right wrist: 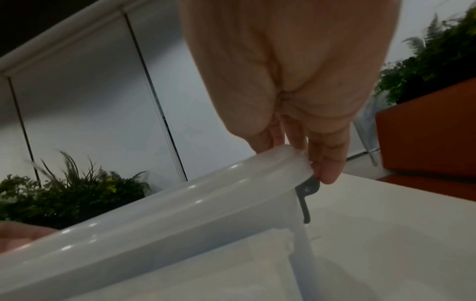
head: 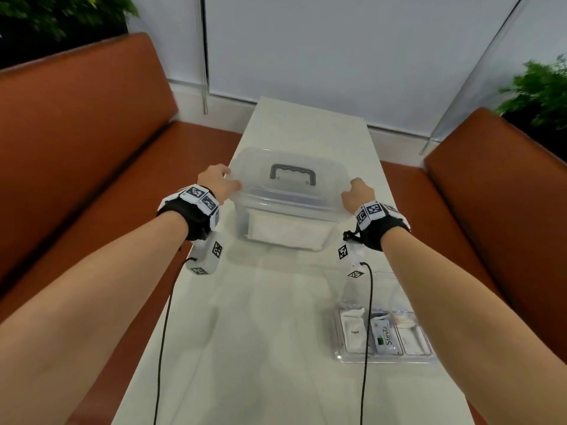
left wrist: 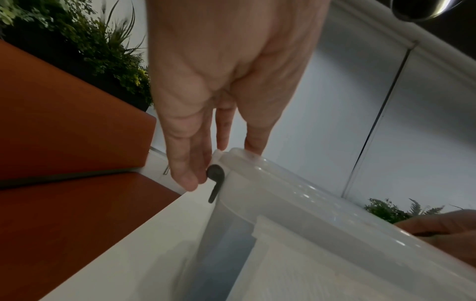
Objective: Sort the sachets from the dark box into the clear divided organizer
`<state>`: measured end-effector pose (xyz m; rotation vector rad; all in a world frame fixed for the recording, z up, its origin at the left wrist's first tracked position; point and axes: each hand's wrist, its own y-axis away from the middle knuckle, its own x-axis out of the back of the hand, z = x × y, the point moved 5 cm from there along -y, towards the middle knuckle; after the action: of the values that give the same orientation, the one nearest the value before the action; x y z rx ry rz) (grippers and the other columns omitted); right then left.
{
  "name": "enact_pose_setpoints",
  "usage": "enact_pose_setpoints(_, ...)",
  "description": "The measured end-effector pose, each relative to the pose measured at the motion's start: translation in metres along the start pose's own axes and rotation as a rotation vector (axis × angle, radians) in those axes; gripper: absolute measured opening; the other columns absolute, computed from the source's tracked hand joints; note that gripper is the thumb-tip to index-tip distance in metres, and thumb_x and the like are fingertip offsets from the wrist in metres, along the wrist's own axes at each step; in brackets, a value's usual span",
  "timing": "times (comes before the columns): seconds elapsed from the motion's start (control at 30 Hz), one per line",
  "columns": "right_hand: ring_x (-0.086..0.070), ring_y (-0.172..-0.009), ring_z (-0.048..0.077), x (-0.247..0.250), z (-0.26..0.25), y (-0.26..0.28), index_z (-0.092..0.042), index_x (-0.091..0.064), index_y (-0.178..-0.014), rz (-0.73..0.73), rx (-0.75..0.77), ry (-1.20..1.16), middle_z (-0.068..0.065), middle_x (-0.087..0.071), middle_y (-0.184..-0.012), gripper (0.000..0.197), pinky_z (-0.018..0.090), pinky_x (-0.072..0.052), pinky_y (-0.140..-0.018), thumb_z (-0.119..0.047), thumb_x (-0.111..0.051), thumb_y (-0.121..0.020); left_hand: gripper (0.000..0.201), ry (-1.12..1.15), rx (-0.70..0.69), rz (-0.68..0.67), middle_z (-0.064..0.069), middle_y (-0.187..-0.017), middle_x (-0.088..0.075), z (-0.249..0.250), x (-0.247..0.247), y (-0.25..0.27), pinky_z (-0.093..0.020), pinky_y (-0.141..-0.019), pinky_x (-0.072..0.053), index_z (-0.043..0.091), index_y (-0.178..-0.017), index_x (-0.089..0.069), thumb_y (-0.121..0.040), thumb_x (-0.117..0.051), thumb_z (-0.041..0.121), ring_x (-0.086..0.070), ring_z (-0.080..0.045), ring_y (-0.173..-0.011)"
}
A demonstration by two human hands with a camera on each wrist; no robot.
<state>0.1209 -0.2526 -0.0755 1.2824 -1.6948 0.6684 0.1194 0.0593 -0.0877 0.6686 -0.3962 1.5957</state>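
Both hands hold the lidded clear box (head: pixel 285 191) mid-tabletop (head: pixel 276 317): left hand (head: pixel 218 183) w/ fingers at its left latch (left wrist: pixel 215 179), right hand (head: pixel 358 191) likewise (right latch (right wrist: pixel 306 193)). Each grip grasps the lid edge. The organizer (head: pixel 386 358), w/ sachets (head: pixel 385 335) inside, sits near-right.

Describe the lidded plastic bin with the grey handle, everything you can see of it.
The bin is translucent, frosted plastic, standing upright on the white table. Its lid is on, with a grey handle lying flat on top and a dark latch at each end. Something white shows through the front wall. The left hand and right hand grip the lid's ends by the latches.
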Motion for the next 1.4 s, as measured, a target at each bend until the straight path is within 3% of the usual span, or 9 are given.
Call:
enact_pose_setpoints(0.13,-0.049,-0.122,0.037,0.003,0.003,0.010,0.002,-0.034,-0.136,-0.018,0.017,-0.021,0.024,-0.047,-0.135,0.045,0.031,-0.040,-0.083,-0.019,-0.048,-0.098,0.056,-0.128,-0.038,-0.037,-0.013,-0.139,-0.051,0.000,-0.001,0.004,-0.042,-0.102,-0.043,0.011,-0.142,-0.044,-0.094,-0.056,0.038,-0.052,-0.034,-0.122)
enact_pose_setpoints(0.27,-0.051,-0.120,0.036,0.013,0.004,0.024,0.000,-0.034,-0.138,-0.021,0.087,0.011,0.023,-0.049,-0.133,0.047,0.027,-0.038,-0.079,-0.018,-0.050,-0.097,0.051,-0.195,-0.095,0.047,-0.018,-0.135,-0.052,0.013,0.000,0.018,-0.041,-0.100,-0.042,0.005,-0.137,-0.046,-0.095,-0.055,0.032,-0.051,-0.037,-0.120)
enact_pose_setpoints(0.4,-0.048,-0.122,0.033,0.029,0.006,0.043,-0.003,-0.038,-0.139,-0.014,0.226,0.074,0.021,-0.052,-0.131,0.047,0.032,-0.039,-0.092,-0.016,-0.051,-0.095,0.046,-0.197,-0.295,0.181,-0.019,-0.135,-0.046,0.046,-0.005,0.051,-0.046,-0.103,-0.039,0.010,-0.136,-0.048,-0.092,-0.057,0.021,-0.047,-0.036,-0.121)
enact_pose_setpoints(0.57,-0.044,-0.124,0.030,0.057,0.025,0.071,-0.009,-0.047,-0.134,0.016,0.346,0.113,0.016,-0.052,-0.131,0.042,0.032,-0.035,-0.097,-0.016,-0.053,-0.093,0.039,-0.096,-0.464,0.039,-0.014,-0.128,-0.056,0.082,-0.047,0.104,-0.033,-0.095,-0.043,0.008,-0.130,-0.054,-0.093,-0.058,0.018,-0.058,-0.030,-0.110)
enact_pose_setpoints(0.67,-0.045,-0.121,0.031,0.071,0.058,0.086,-0.011,-0.047,-0.134,0.016,0.302,0.128,0.017,-0.050,-0.130,0.042,0.035,-0.039,-0.093,-0.018,-0.053,-0.093,0.052,-0.199,-0.404,-0.243,-0.010,-0.130,-0.057,0.077,-0.104,0.138,-0.027,-0.087,-0.040,0.010,-0.137,-0.047,-0.094,-0.057,0.038,-0.057,-0.026,-0.113)
enact_pose_setpoints(0.8,-0.043,-0.124,0.031,0.075,0.104,0.106,-0.014,-0.047,-0.135,-0.052,0.254,0.160,0.015,-0.047,-0.135,0.040,0.043,-0.037,-0.103,-0.018,-0.051,-0.095,0.074,-0.357,-0.255,-0.555,-0.008,-0.143,-0.047,0.049,-0.180,0.177,-0.029,-0.101,-0.035,0.012,-0.148,-0.029,-0.092,-0.052,0.055,-0.046,-0.025,-0.129)
enact_pose_setpoints(0.97,-0.043,-0.124,0.031,0.083,0.134,0.124,-0.017,-0.050,-0.131,-0.047,0.266,0.128,0.013,-0.047,-0.134,0.037,0.049,-0.035,-0.105,-0.018,-0.051,-0.095,0.055,-0.387,-0.097,-0.596,-0.015,-0.134,-0.053,0.018,-0.233,0.199,-0.036,-0.095,-0.045,0.007,-0.142,-0.035,-0.097,-0.052,0.034,-0.053,-0.031,-0.121)
enact_pose_setpoints(1.13,-0.051,-0.112,0.029,0.096,0.147,0.134,-0.017,-0.051,-0.131,-0.014,0.286,0.081,0.013,-0.050,-0.128,0.036,0.047,-0.041,-0.100,-0.017,-0.051,-0.094,0.021,-0.426,-0.112,-0.545,-0.020,-0.116,-0.063,0.020,-0.241,0.203,-0.035,-0.086,-0.047,0.004,-0.109,-0.051,-0.093,-0.056,0.017,-0.060,-0.034,-0.106)
enact_pose_setpoints(1.4,-0.052,-0.111,0.025,0.101,0.156,0.155,-0.016,-0.052,-0.130,-0.020,0.340,0.044,0.011,-0.052,-0.128,0.035,0.036,-0.043,-0.096,-0.017,-0.051,-0.095,0.046,-0.227,-0.036,-0.439,-0.015,-0.134,-0.054,0.025,-0.233,0.202,-0.033,-0.102,-0.041,0.007,-0.139,-0.044,-0.097,-0.054,0.022,-0.052,-0.031,-0.123)
